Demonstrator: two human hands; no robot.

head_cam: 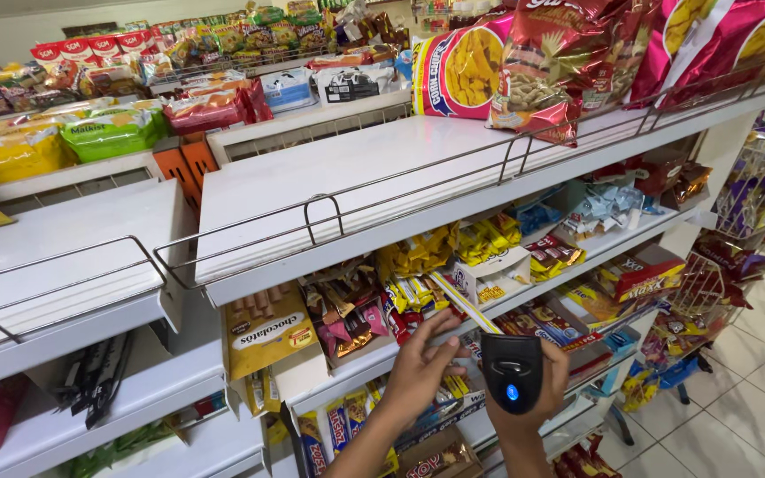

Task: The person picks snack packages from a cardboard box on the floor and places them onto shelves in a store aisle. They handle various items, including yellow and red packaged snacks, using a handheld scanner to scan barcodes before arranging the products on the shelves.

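Observation:
My right hand (537,394) grips a small black handheld scanner (512,372) with a blue light glowing on its back. It points toward the second shelf (577,265) of a white store rack. My left hand (422,363) reaches in beside it, fingers touching the front edge of that shelf just below red and yellow snack packets (409,305). Display boxes of wrapped sweets and chocolate bars fill the shelves around both hands.
The top shelf (329,173) has a wire rail and a bare white stretch, with big snack bags (542,71) at its right end. A tan biscuit box (267,332) sits left of my hands. More stocked shelves stand behind. White tiled floor (754,389) lies to the right.

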